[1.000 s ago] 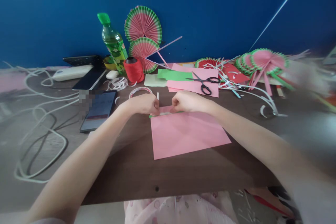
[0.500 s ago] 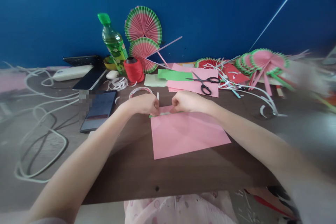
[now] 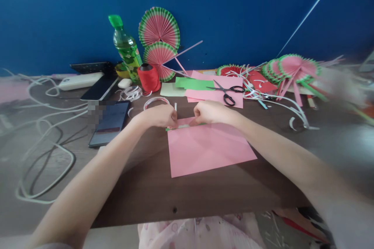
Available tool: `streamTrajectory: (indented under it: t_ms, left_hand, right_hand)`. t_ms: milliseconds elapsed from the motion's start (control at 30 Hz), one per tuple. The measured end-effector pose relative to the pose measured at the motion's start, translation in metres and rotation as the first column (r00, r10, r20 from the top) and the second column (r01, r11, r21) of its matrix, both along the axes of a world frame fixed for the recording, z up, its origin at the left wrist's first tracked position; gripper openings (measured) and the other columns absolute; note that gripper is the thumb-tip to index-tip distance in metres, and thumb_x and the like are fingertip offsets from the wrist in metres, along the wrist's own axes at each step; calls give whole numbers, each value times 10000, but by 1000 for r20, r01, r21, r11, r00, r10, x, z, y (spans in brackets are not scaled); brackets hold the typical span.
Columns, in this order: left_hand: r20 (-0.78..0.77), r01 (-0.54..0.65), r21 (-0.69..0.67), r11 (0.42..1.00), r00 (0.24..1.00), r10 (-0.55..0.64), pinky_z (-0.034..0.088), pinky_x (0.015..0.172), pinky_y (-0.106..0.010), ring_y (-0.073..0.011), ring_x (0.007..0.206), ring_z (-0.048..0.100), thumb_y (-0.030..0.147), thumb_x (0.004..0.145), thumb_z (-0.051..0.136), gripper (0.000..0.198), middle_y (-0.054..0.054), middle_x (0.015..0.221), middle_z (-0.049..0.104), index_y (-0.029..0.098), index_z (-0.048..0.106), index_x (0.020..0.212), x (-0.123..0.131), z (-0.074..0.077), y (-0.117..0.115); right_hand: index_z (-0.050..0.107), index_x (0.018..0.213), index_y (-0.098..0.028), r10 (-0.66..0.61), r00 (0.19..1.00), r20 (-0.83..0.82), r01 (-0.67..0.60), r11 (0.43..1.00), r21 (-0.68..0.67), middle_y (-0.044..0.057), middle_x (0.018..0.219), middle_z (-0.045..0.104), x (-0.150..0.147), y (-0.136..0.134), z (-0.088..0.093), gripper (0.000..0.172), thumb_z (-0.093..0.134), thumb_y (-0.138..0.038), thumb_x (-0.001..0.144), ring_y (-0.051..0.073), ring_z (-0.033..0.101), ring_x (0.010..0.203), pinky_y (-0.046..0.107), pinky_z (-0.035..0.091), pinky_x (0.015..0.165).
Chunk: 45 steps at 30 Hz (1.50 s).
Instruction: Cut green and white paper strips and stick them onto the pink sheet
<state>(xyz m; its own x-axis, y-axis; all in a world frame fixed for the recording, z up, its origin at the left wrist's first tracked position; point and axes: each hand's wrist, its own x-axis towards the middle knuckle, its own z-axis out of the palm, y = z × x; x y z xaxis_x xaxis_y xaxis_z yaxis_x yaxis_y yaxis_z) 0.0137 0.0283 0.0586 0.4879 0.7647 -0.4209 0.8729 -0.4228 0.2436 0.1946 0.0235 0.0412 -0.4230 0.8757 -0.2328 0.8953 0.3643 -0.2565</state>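
A sheet of pink paper (image 3: 210,148) lies flat on the table in front of me. Along its far edge runs a narrow folded band showing pink, white and green. My left hand (image 3: 163,116) is closed, its fingertips pinching the band at the left corner. Farther right, my right hand (image 3: 210,113) is closed too, with thumb and fingertips pressed on the same band. A short stretch of it shows between the two hands. Just behind my left hand lies a roll of tape (image 3: 156,102). Black-handled scissors (image 3: 225,92) rest on other pink sheets (image 3: 198,95) beyond my right hand.
Pleated pink-and-green paper fans (image 3: 159,27) lean on the blue wall beside a green bottle (image 3: 125,48) and a red thread spool (image 3: 149,78). More fans (image 3: 298,68) and white strips lie at the right. A phone (image 3: 112,124) and cables (image 3: 71,159) occupy the left.
My right hand has shifted slightly along the folded band, its fingertips now a little lower. My left hand and the pink paper look nearly unmoved.
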Motion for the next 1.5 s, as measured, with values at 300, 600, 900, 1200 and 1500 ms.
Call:
streamTrajectory:
  t_ms: [300,600,900,1200,1500]
  left_hand:
    - [15,19,0,1000,1000,-19,297,471,-258,-142,533,493,329,615,556,203,-27,570,566,151,647,650,-1,-2,1]
    - [11,24,-12,1000,1000,-23,294,471,-245,-126,527,485,322,622,556,193,-22,572,571,150,643,639,0,0,1]
    - [18,33,-25,999,999,-32,302,472,-233,-119,535,492,332,637,541,204,-19,592,594,149,631,644,0,0,0]
    - [2,29,-26,999,1000,-29,300,471,-235,-121,535,496,341,640,546,214,-26,595,598,146,635,639,0,-1,1]
    - [3,105,-58,993,994,-105,336,532,-218,-120,593,530,300,695,515,210,-20,640,619,143,652,717,-5,-2,7]
  right_hand:
    - [492,528,-188,-6,1000,-5,6,1000,-29,-32,514,482,2,3,0,390,624,-548,600,83,382,462,243,253,469]
    - [522,550,-189,10,999,31,-10,1000,-11,-13,560,528,4,5,-1,409,597,-585,619,104,433,516,252,271,492]
    - [589,628,-190,20,991,135,-9,997,-77,5,592,563,13,7,9,332,576,-521,654,124,474,545,252,273,477]
    - [614,660,-189,9,990,142,3,996,-85,14,615,578,12,9,8,346,587,-533,643,128,483,557,254,277,487]
    - [598,640,-187,15,993,120,-4,996,-88,16,606,576,15,11,4,347,591,-533,635,125,478,545,250,277,479]
